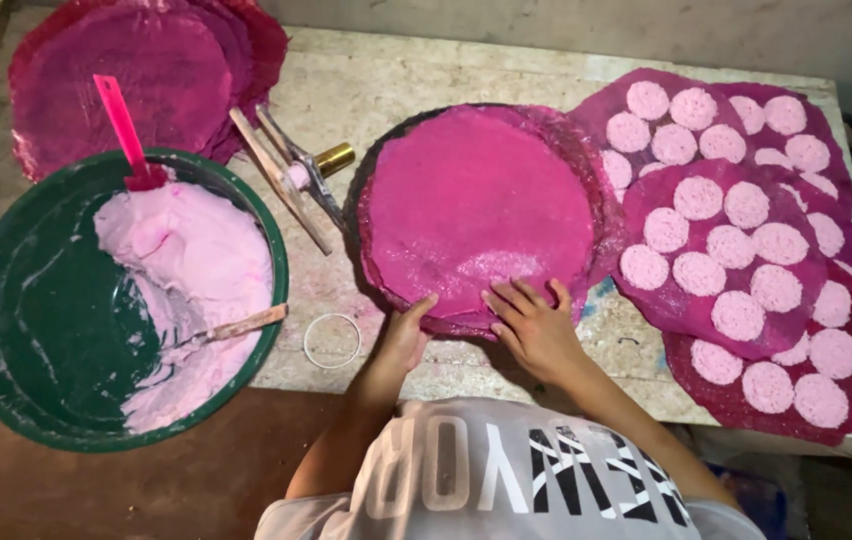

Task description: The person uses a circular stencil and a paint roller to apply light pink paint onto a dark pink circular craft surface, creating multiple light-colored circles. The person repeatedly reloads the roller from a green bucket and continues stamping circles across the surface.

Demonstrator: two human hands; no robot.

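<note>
A round magenta sheet (476,205) lies on top of a stack of similar sheets in the middle of the table. My left hand (406,335) grips the near edge of that sheet, thumb on top. Beside it, my right hand (536,325) rests flat on the same near edge with its fingers spread. Neither hand holds a tool.
A large green basin (6,330) of pale pink paste stands at the left, with a pink spatula (121,125) and a small knife (236,327) in it. A white ring (332,341), a wooden-handled scraper (291,175), a magenta stack (136,70) and sheets with pink rounds (746,260) surround it.
</note>
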